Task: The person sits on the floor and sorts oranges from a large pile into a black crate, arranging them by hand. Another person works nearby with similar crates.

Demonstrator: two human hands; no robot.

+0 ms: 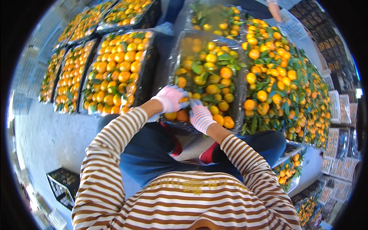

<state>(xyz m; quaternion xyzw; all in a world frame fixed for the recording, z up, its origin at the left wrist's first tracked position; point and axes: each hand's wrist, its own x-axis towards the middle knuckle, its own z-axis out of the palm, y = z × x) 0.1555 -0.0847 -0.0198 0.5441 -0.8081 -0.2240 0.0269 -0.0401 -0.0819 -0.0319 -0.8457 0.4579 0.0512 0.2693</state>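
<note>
Before me stands a crate lined with clear plastic film [240,99], part-filled with mandarins [212,89], some with green leaves. My left hand [172,98], in a pink and pale-blue knit glove, reaches into its near-left part. The fingers close around a small mandarin [184,99]. Close beside it is my right hand [202,117], in a striped glove, its fingertips bent towards the left ones. Whether the right fingers grip anything is hidden. Below the hands, more mandarins [182,115] lie at the crate's near edge.
A large heap of leafy mandarins [276,77] rises on the right. Filled black crates [123,69] stand at left, and another lined crate [221,21] lies beyond. At the top right, a co-worker's arm [274,12] reaches towards the heap. A black printed box [63,187] sits lower left.
</note>
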